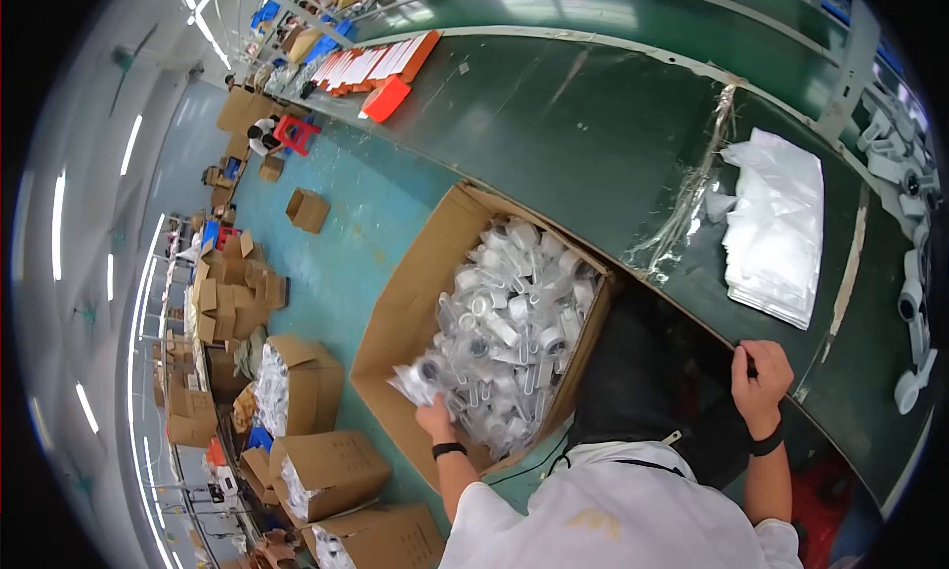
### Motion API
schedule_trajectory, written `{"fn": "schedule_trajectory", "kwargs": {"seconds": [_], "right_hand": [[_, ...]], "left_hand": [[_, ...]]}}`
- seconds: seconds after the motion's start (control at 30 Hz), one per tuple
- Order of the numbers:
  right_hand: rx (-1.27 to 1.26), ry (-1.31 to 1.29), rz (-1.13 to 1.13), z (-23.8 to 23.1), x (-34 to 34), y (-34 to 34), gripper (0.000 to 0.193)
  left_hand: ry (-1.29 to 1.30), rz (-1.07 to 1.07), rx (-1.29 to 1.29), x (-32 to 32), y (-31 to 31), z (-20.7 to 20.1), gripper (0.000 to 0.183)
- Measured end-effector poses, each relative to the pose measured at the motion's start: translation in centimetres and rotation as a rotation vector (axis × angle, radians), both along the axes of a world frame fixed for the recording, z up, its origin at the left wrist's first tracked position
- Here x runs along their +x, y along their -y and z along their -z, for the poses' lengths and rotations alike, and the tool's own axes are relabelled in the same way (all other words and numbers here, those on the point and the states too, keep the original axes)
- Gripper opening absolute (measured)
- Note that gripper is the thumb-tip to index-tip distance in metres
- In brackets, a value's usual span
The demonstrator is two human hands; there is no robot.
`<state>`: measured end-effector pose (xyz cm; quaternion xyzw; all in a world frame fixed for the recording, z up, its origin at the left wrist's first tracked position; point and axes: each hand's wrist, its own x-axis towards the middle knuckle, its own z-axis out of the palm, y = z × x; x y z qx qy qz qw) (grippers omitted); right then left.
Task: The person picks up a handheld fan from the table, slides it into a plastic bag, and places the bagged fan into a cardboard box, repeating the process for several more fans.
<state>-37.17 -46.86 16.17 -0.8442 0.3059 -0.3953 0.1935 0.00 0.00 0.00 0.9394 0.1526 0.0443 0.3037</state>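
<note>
My left hand is inside the near left part of a large open carton, its fingers closed on a bagged white plastic part with a dark round end. Under and beside it lies a heap of similar white parts in clear bags, filling much of the carton. My right hand rests at the edge of the dark green table, fingers curled in and nothing visible in them. Farther up the table from that hand lies a stack of clear plastic bags.
Loose white plastic parts line the table's right side. An orange-red bin and a row of white-and-orange boxes stand at the far end. Filled cartons stand on the floor at left. A person sits beside a red stool.
</note>
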Motion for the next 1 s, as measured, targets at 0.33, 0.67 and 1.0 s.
{"fn": "schedule_trajectory", "kwargs": {"seconds": [0.33, 0.67, 1.0], "right_hand": [[0.073, -0.037, 0.093, 0.6, 1.1, -0.8, 0.003], [0.010, -0.016, 0.191, -0.4, 0.7, -0.6, 0.003], [0.264, 0.175, 0.024, -1.1, -0.8, -0.9, 0.003]], "left_hand": [[-0.348, 0.053, 0.288, -2.3, -2.3, 10.0, 0.053], [-0.413, 0.345, -0.060, 3.1, 1.9, 3.8, 0.049], [0.107, 1.001, -0.607, -3.2, 27.7, -20.8, 0.026]]}}
